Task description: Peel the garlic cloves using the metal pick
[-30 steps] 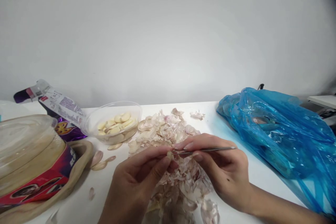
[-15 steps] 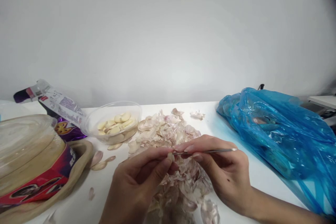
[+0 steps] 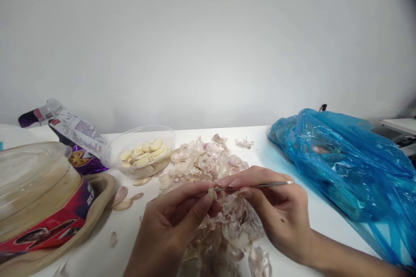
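My left hand pinches a small garlic clove between thumb and fingers, low in the middle of the view. My right hand grips a thin metal tool whose tip touches the clove. Both hands hover over a pile of garlic skins on the white table. A clear plastic bowl with several peeled cloves stands left of the pile.
A blue plastic bag lies at the right. A large jar with a red label and a purple packet stand at the left. A few loose unpeeled cloves lie near the bowl. A white wall rises behind.
Almost nothing differs; the hands shifted only slightly while the tool tip stays at the clove.
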The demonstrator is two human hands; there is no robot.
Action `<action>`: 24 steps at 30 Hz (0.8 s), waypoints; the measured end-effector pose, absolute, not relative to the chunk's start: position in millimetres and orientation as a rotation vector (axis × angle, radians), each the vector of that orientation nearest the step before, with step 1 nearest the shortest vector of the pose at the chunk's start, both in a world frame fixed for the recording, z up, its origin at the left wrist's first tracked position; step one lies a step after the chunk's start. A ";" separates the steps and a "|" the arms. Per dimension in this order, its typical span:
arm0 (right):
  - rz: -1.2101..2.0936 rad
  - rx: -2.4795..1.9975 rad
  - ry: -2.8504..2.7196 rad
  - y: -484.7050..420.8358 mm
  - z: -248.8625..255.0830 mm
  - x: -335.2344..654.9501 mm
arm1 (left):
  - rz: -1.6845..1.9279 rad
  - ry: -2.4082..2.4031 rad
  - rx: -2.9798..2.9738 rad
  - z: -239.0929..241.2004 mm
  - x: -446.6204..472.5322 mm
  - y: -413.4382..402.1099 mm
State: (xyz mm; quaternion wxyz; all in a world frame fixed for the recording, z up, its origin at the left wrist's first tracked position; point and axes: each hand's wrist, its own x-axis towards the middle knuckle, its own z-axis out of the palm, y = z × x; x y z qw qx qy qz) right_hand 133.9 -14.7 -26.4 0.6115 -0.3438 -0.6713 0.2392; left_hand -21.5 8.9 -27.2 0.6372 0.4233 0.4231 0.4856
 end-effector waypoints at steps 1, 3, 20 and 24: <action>0.556 -0.786 -1.550 -14.5 -26.4 133.9 | 1.110 0.963 0.954 -27.4 -21.5 8.9; 0.568 -0.770 -1.553 -14.2 -25.9 134.1 | 1.110 0.958 0.927 -27.6 -21.6 8.4; 0.420 -0.707 -1.701 -12.7 -22.2 138.8 | 1.113 0.953 0.891 -23.1 -22.6 8.2; 0.416 -0.705 -1.717 -11.6 -22.6 139.3 | 1.092 0.973 0.890 -22.1 -22.5 8.5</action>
